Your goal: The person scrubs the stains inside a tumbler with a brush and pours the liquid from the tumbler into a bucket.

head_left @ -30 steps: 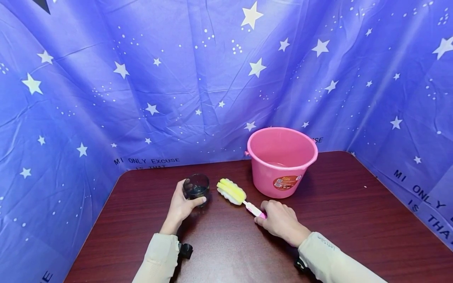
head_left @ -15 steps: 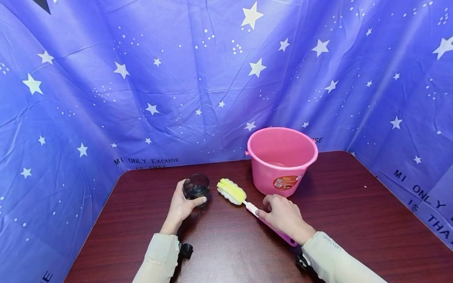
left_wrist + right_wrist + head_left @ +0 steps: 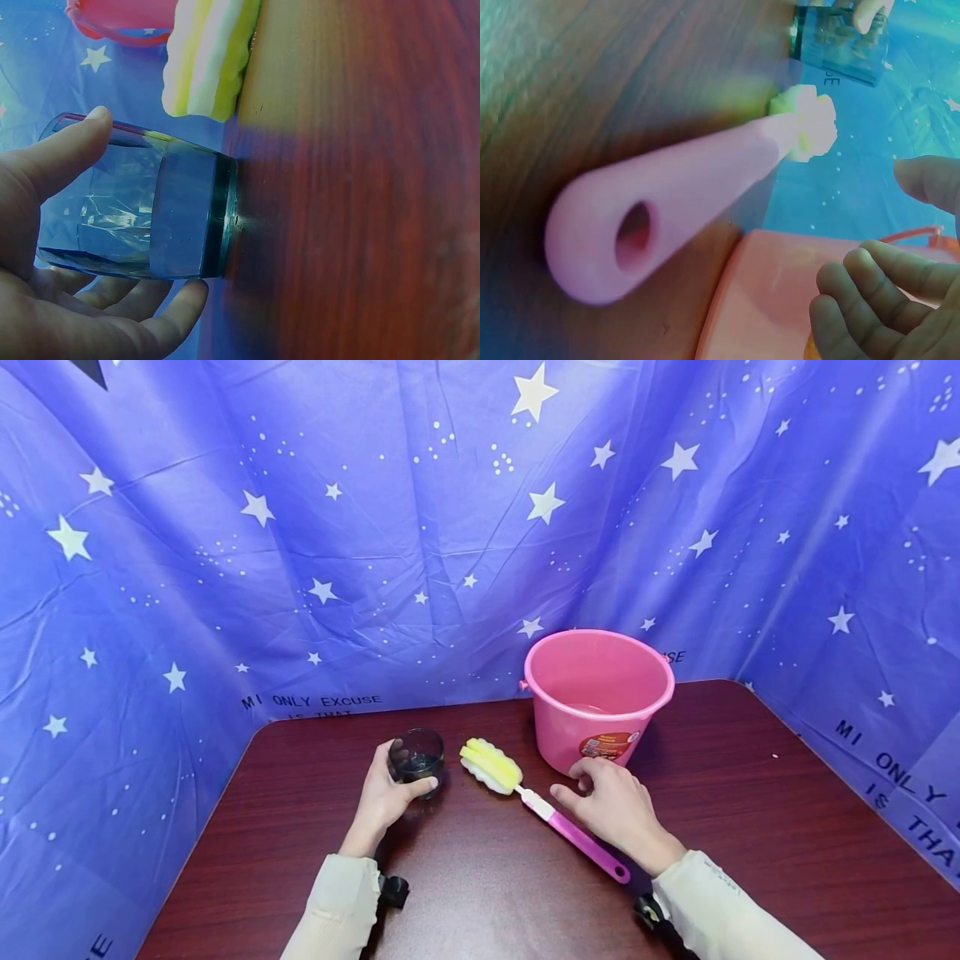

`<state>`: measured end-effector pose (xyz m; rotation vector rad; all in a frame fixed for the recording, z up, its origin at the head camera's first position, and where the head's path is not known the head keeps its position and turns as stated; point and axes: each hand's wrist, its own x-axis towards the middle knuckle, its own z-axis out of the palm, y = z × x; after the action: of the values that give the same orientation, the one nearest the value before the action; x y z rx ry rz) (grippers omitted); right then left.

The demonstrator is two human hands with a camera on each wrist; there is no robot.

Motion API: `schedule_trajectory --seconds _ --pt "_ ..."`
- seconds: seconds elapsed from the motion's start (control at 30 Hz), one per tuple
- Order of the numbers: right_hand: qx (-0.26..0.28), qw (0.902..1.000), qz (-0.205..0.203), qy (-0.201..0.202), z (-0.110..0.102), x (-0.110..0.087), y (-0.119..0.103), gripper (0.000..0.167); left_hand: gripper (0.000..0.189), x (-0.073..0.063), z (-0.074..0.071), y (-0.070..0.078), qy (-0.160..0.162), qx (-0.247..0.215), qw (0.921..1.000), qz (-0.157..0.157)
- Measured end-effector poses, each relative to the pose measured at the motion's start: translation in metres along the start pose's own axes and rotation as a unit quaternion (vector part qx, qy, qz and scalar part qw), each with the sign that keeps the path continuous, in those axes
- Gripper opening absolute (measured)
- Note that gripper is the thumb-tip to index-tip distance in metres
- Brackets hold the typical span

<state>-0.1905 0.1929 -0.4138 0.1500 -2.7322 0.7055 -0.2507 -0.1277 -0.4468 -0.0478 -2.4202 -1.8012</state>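
Note:
My left hand (image 3: 384, 793) grips a dark, see-through drinking glass (image 3: 417, 758), thumb on one side and fingers on the other. In the left wrist view the glass (image 3: 142, 199) stands upright with its base at the tabletop. A sponge bottle brush (image 3: 573, 837) lies to its right, with a yellow and white head and a pink handle. Beside that handle, just in front of the bucket, my right hand (image 3: 611, 802) holds nothing. Its fingers are loosely bent and apart from the thumb, as the right wrist view shows the hand (image 3: 889, 300) away from the brush handle (image 3: 667, 180).
A pink bucket (image 3: 547, 727) with a red label stands behind the brush at the back right. The dark red wooden table (image 3: 465, 893) is bordered at the back and sides by a blue star-patterned cloth (image 3: 390, 527).
My right hand has let go of the brush handle and moved slightly right, uncovering the whole handle. The left hand, the glass and the bucket have stayed in place.

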Motion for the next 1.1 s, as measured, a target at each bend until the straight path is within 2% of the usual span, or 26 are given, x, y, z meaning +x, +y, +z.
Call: schedule_trajectory --seconds 0.27,0.57,0.83,1.1 --pt "0.007 0.9997 0.001 0.025 -0.007 0.002 0.008 0.033 0.085 0.000 0.000 0.000 0.000 0.004 1.0000 0.002" --pt "0.018 0.9987 0.020 0.044 -0.010 0.003 0.014 0.044 0.085 0.001 0.001 -0.001 0.001 0.003 1.0000 0.001" --pt "0.035 0.9962 0.033 0.072 -0.016 0.001 0.021 0.040 0.084 0.001 0.001 -0.001 0.000 -0.002 1.0000 0.004" --pt "0.063 0.9907 0.024 0.118 -0.017 0.001 0.025 0.036 0.083 0.000 0.001 -0.002 0.004 0.002 1.0000 0.005"
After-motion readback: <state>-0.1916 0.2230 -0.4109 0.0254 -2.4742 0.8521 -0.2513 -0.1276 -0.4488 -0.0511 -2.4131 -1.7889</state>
